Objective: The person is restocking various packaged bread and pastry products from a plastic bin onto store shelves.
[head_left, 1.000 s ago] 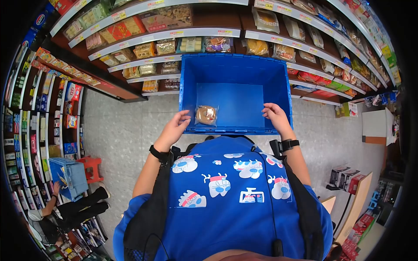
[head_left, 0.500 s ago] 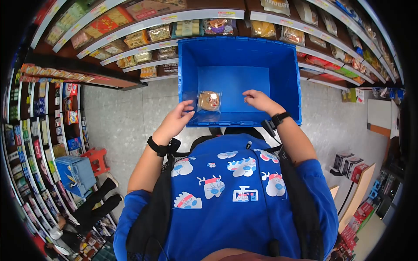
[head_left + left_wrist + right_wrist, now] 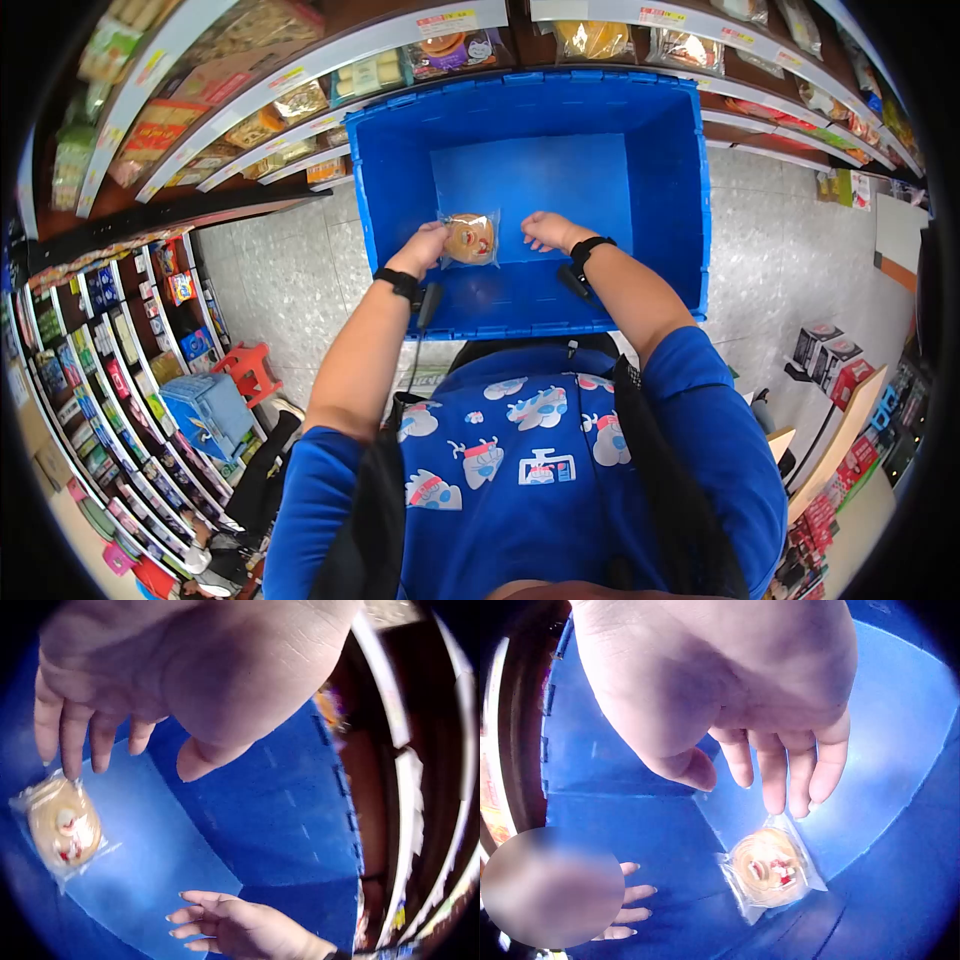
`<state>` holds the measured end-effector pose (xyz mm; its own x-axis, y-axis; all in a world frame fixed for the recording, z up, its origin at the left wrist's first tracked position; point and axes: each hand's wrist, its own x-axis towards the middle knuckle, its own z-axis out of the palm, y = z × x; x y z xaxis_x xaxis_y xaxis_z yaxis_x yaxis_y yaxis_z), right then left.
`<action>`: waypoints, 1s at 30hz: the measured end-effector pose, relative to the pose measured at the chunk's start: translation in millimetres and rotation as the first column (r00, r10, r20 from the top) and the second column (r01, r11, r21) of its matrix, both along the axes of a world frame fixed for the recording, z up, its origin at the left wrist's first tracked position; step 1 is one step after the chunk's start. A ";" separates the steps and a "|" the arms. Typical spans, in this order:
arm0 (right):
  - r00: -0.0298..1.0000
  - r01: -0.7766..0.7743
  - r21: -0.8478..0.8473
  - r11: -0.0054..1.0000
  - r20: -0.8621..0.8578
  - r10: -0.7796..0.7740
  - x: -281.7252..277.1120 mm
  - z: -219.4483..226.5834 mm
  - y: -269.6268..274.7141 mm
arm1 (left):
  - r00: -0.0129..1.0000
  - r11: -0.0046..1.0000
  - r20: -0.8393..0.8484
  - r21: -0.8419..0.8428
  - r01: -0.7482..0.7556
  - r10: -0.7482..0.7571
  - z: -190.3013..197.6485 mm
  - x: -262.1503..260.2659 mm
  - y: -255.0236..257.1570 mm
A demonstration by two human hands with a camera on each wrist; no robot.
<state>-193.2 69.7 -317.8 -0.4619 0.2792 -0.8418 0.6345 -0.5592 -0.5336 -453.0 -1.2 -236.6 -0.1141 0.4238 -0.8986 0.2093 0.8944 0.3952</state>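
Compared with a second ago, both hands have been moved from the near rim down into the large blue plastic crate (image 3: 660,200). The left hand (image 3: 425,248), fingers straight, is seen just touching the clear-wrapped round pastry (image 3: 470,239), apparently already released. The packet appears sealed and intact, just above the crate floor. The right hand (image 3: 545,230) is held open, empty, to its right.
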 end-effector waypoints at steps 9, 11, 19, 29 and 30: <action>0.979 0.107 -0.018 0.994 0.179 -0.102 -44.9 -98.8 -14.7 | 0.959 0.930 -0.190 -0.263 -0.256 0.210 -161.0 -8.7 -5.0; 0.976 0.162 -0.061 0.985 0.161 -0.150 -56.6 -128.0 -27.5 | 0.896 0.908 -0.277 -0.141 -0.394 0.346 -159.4 -0.6 -5.7; 0.911 0.404 -0.243 0.882 0.195 -0.364 -73.6 -121.5 -26.2 | 0.888 0.933 -0.354 -0.098 -0.346 0.292 -187.8 -0.6 -13.9; 0.845 0.532 -0.353 0.770 0.162 -0.510 -80.9 -120.9 -20.4 | 0.879 0.951 -0.424 -0.112 -0.288 0.216 -181.5 7.1 -7.6; 0.845 0.531 -0.355 0.769 0.163 -0.509 -80.4 -119.3 -19.3 | 0.879 0.951 -0.424 -0.114 -0.289 0.216 -192.9 4.2 -14.1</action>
<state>-273.5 50.4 -437.1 -0.2882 0.1242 -0.9495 0.2101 -0.9592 -0.1892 -448.8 -15.2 -429.5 -0.5631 0.1781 -0.8070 0.0757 0.9835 0.1642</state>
